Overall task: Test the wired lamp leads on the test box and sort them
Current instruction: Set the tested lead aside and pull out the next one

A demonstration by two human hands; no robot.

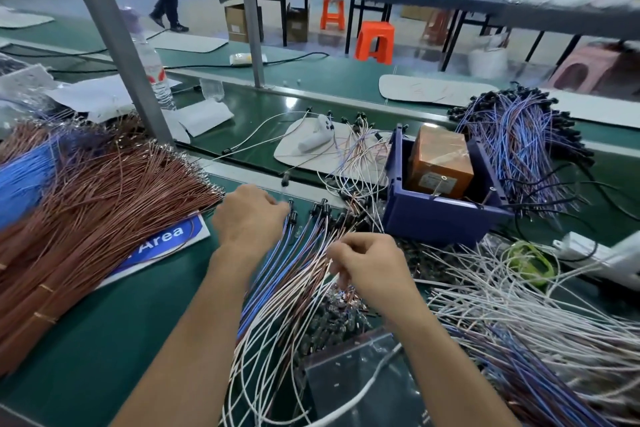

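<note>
- Fan of thin blue, white and brown wired leads (294, 274), black lamp sockets at the far ends, spread flat on the green bench.
- Orange-brown test box (440, 163), sitting tilted inside a blue plastic bin (433, 222).
- Heap of blue and purple leads (512, 142) with black ends, behind the bin, to its right.

Green bench (104, 357): brown wire bundles (86, 218), lamp leads (287, 274), blue bin (440, 222), Area sign (166, 239), water bottle (156, 73).

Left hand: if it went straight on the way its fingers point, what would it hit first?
Most likely the black lamp heads on the leads fanned out just beyond the left hand; the nearest looks almost touching its fingertips, though depth is unclear.
</note>
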